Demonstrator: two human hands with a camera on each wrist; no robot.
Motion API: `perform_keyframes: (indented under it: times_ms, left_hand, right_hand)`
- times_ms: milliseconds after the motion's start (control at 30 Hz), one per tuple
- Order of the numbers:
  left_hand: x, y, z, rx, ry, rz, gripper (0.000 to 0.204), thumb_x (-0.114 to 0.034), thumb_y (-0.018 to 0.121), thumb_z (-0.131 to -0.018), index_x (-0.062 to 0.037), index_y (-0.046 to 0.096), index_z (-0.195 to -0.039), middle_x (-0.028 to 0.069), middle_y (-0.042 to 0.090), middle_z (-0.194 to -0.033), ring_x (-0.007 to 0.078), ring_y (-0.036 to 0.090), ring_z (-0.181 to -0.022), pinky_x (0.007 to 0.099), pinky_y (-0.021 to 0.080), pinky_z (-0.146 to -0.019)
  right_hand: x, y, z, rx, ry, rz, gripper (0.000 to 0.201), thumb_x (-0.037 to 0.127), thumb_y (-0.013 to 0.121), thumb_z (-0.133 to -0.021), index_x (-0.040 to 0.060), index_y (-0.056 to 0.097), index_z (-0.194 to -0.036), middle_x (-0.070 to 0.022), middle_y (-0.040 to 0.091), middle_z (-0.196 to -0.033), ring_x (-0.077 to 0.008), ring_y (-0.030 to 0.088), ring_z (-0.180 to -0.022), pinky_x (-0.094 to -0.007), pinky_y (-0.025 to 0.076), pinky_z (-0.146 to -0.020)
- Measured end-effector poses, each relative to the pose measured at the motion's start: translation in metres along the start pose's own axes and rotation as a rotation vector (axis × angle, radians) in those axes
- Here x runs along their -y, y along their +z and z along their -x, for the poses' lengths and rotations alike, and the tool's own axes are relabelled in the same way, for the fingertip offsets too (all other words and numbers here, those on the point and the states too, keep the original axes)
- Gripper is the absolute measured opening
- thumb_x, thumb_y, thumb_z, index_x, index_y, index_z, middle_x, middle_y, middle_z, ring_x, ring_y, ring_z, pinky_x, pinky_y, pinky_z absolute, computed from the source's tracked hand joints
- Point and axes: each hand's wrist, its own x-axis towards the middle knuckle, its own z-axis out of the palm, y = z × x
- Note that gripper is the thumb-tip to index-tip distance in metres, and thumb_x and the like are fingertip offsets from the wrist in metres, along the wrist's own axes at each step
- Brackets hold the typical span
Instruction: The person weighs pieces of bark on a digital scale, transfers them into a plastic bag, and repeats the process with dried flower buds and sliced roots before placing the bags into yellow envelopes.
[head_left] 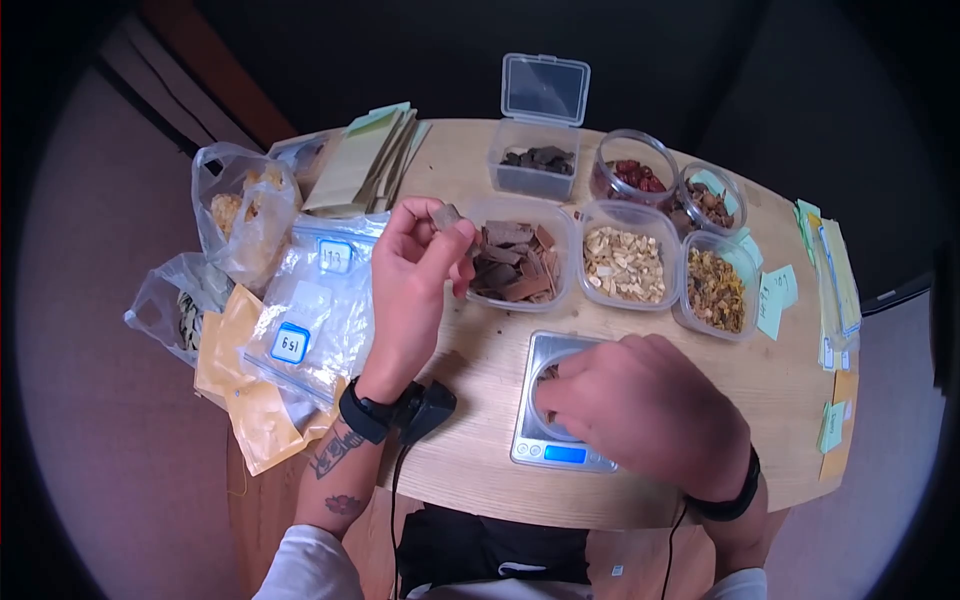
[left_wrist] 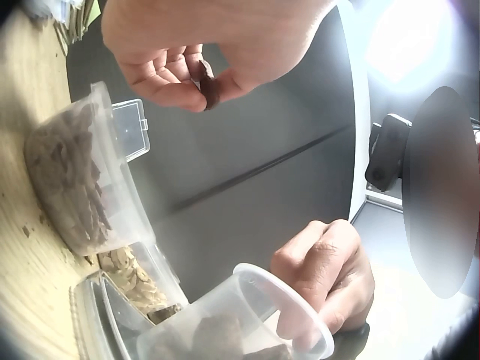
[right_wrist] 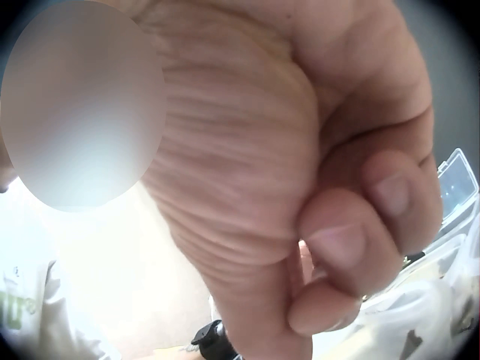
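Observation:
My left hand [head_left: 410, 270] pinches a brown piece of bark [head_left: 446, 216] between thumb and fingers, beside a clear tub [head_left: 568, 250] of similar bark pieces [head_left: 520, 285]. In the left wrist view the piece [left_wrist: 208, 86] looks thin and curved. My right hand [head_left: 640, 400] reaches over a clear plastic cup [left_wrist: 259, 304] with bark pieces in it, fingers curled and tips at its mouth. I cannot tell whether those fingertips hold anything. Under the cup stands a silver digital scale [head_left: 523, 440] with a lit blue display.
Beyond the scale stand tubs of pale chips [head_left: 625, 262], yellow-brown dried flowers [head_left: 717, 290], red dried fruit [head_left: 638, 177] and dark pieces [head_left: 540, 160]. Zip bags [head_left: 345, 300], a plastic bag [head_left: 235, 190] and paper envelopes [head_left: 365, 160] lie left. More packets [head_left: 835, 280] line the right edge.

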Motion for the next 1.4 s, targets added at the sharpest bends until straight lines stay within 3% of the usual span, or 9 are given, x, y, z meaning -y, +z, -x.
perform_keyframes:
  times_ms: [167,367,567,667,800,967,1100,1200,1400]
  left_hand:
    - [0.001,0.001,-0.001,-0.033,-0.06,0.09,0.022,-0.01,0.064,-0.093,-0.0052,0.051,-0.11,0.007,0.062,-0.087,0.0104,0.059,-0.061,0.0214,0.042,-0.048]
    - [0.002,-0.004,-0.005,-0.04,-0.077,0.2,0.022,-0.008,0.061,-0.096,-0.004,0.05,-0.114,0.0099,0.065,-0.092,0.0124,0.062,-0.068,0.0233,0.047,-0.055]
    - [0.0,-0.006,-0.005,0.018,-0.164,0.317,0.016,-0.013,0.055,-0.098,-0.0087,0.05,-0.113,0.0083,0.062,-0.093,0.0133,0.061,-0.072,0.024,0.046,-0.059]
    - [-0.001,-0.006,-0.006,0.138,-0.23,0.326,0.017,-0.018,0.05,-0.102,-0.0088,0.049,-0.116,0.0072,0.06,-0.095,0.0148,0.061,-0.074,0.0242,0.046,-0.059]
    - [-0.005,-0.002,-0.002,0.325,-0.377,0.54,0.023,-0.025,0.04,-0.108,-0.0067,0.048,-0.117,0.0115,0.062,-0.102,0.0157,0.063,-0.082,0.025,0.049,-0.063]
    - [0.0,-0.01,-0.005,0.245,-0.428,0.526,0.021,-0.028,0.042,-0.108,-0.0082,0.048,-0.108,0.003,0.052,-0.084,0.0092,0.05,-0.062,0.0206,0.036,-0.048]
    - [0.002,-0.012,-0.01,0.076,-0.428,0.603,0.021,-0.028,0.043,-0.108,-0.0094,0.047,-0.1,-0.0016,0.041,-0.074,0.0046,0.035,-0.053,0.0189,0.023,-0.04]
    - [-0.001,-0.014,-0.01,0.051,-0.397,0.708,0.024,-0.031,0.041,-0.108,-0.009,0.048,-0.101,-0.0024,0.039,-0.07,0.005,0.033,-0.052,0.0191,0.023,-0.041]
    - [0.001,-0.017,-0.011,0.022,-0.388,0.733,0.032,-0.036,0.036,-0.108,-0.008,0.05,-0.1,-0.0018,0.039,-0.064,0.0072,0.034,-0.05,0.0206,0.025,-0.041]
  right_hand:
    - [-0.002,-0.002,-0.008,-0.051,0.02,-0.079,0.009,0.015,0.061,-0.084,0.0082,0.065,-0.081,-0.0109,0.065,-0.079,-0.0334,0.064,-0.075,-0.0425,0.05,-0.066]
    - [-0.002,-0.001,-0.01,-0.022,0.033,-0.068,0.011,0.016,0.059,-0.086,0.0081,0.064,-0.08,-0.0108,0.065,-0.079,-0.033,0.064,-0.076,-0.0424,0.05,-0.067]
    - [-0.013,-0.028,-0.015,-0.054,-0.054,-0.303,0.01,0.017,0.068,-0.085,0.0105,0.074,-0.088,-0.0081,0.07,-0.079,-0.0238,0.066,-0.068,-0.0337,0.05,-0.061]
    - [-0.014,-0.054,-0.022,-0.27,-0.068,-0.451,0.006,0.009,0.068,-0.081,0.0052,0.073,-0.081,-0.0064,0.065,-0.063,-0.0175,0.06,-0.053,-0.0301,0.045,-0.052]
    - [-0.028,-0.054,-0.078,-0.361,0.125,-0.619,0.012,0.013,0.074,-0.08,0.0047,0.077,-0.088,-0.0046,0.064,-0.06,-0.0111,0.055,-0.051,-0.0276,0.043,-0.052]
    - [-0.05,-0.046,-0.122,-0.241,0.146,-0.58,0.017,0.015,0.074,-0.08,0.0032,0.077,-0.093,-0.0053,0.065,-0.063,-0.0095,0.056,-0.055,-0.0263,0.044,-0.054]
    - [-0.071,-0.036,-0.126,-0.218,0.237,-0.345,0.015,0.01,0.072,-0.079,0.0047,0.076,-0.093,-0.0129,0.069,-0.072,-0.0243,0.067,-0.065,-0.0352,0.051,-0.061]
    - [-0.091,-0.012,-0.122,-0.161,0.048,-0.134,0.015,0.008,0.073,-0.08,0.0032,0.073,-0.094,-0.0102,0.067,-0.081,-0.0253,0.066,-0.077,-0.0368,0.052,-0.072]
    - [-0.081,-0.005,-0.115,-0.181,0.163,-0.024,0.011,0.006,0.071,-0.079,0.002,0.07,-0.089,-0.0123,0.066,-0.091,-0.0324,0.065,-0.088,-0.0405,0.051,-0.079]
